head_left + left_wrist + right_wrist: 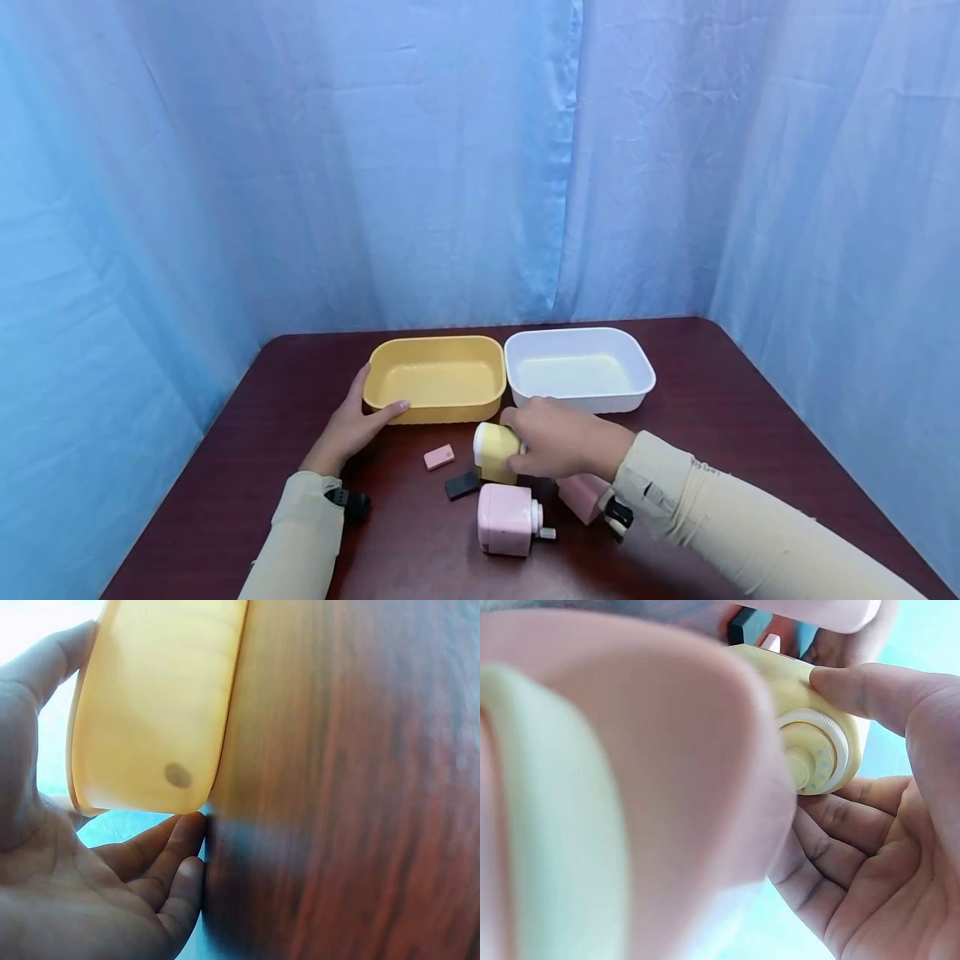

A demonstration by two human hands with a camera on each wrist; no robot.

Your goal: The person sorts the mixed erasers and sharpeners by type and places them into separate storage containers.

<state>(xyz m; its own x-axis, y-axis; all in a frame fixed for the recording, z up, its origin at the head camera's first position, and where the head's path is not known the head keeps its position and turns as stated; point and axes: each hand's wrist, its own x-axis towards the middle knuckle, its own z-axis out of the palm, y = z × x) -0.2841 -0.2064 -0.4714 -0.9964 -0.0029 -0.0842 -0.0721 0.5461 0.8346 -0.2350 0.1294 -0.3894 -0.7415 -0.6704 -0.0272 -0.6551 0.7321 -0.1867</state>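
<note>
Yellow plastic pencil sharpener (495,452): box-shaped body with a round white dial on one face, positioned near the middle of the dark red-brown wooden table (750,433), just in front of the two trays. The right hand (558,437) grasps it from above; the right wrist view (817,742) shows the thumb on one side of the body and the fingers (855,847) curled beneath it.

Other items, largest to smallest:

- Blue fabric curtain (450,167): encloses the table at the back and on both sides.
- White rectangular plastic tray (577,368): rear centre-right, beside the yellow tray.
- Yellow rectangular plastic tray (437,377): rear centre-left. The left hand (352,429) rests against its near left corner, fingers straight and relaxed, gripping nothing; the left wrist view shows the thumb and fingertips (180,840) touching the tray wall (150,712).
- Pink plastic pencil sharpener with a side crank (510,518): nearest the front edge, just in front of the yellow sharpener.
- Second pink block-shaped item (583,497): partly hidden below the right wrist.
- Small black flat piece (462,485): just left of the yellow sharpener.
- Small pink rectangular eraser (438,457): left of the black piece, apart from it.
</note>
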